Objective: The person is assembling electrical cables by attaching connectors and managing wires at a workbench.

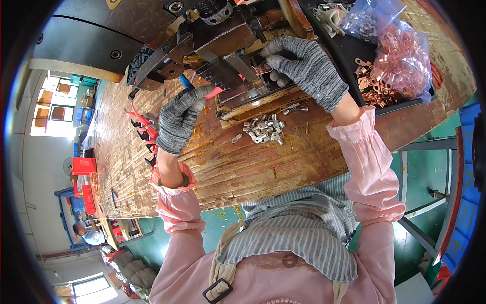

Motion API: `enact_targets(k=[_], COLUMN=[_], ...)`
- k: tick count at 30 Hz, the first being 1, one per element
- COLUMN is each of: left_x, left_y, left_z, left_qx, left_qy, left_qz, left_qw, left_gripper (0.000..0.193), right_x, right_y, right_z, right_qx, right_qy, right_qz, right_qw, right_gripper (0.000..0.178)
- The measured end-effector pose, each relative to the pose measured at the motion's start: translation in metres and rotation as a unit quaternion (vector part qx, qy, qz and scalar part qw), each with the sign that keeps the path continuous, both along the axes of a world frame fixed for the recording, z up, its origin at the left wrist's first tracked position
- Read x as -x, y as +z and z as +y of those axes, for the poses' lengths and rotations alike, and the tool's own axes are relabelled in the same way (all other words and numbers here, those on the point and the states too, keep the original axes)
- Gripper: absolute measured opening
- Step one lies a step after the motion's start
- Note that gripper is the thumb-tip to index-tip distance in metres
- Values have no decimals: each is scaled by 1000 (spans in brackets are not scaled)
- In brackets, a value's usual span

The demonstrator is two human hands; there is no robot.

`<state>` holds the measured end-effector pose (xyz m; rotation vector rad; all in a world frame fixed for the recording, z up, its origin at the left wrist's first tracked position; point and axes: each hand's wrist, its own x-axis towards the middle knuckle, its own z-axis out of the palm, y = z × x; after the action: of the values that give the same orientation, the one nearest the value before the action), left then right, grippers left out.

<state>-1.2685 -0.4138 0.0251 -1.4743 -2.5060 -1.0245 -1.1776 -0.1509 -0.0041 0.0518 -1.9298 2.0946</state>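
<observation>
At centre frame, a worker's left hand (179,119), in a grey knit glove, closes its fingertips on a red wire (215,91) and a blue one (185,82), holding their ends just beside the jaws of a dark bench press (217,45). The wrist bends upward, the pink-sleeved forearm rising from the lower left of the frame. Upper right of centre, the gloved right hand (304,66) lies arched over the front of the press, fingers curled down onto its metal plate; whether they pinch anything there cannot be told. Its forearm, in a matching pink sleeve cover, runs down the right side of the frame. Between the two arms, a small heap of silver terminal lugs (263,129) sits loose on the worn wooden workbench (238,167), just below the press. At upper right, a clear bag of copper lugs (400,61) spills into a dark tray (405,104). More red wires (144,124) trail along the bench at left
</observation>
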Motion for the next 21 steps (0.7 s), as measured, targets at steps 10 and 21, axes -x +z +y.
enact_targets(k=[10,21], left_x=[0,0], left_y=[2,-1], left_z=[2,3], left_qx=[4,-5], left_qy=[-6,-12], left_qz=[15,-19], left_qw=[1000,1000], left_gripper=[21,22], right_x=[-8,-50], right_y=[-7,-21], right_z=[12,28], right_qx=[-37,56], right_qy=[-115,-173], right_qz=[60,23], right_qw=[991,983], right_gripper=[19,17])
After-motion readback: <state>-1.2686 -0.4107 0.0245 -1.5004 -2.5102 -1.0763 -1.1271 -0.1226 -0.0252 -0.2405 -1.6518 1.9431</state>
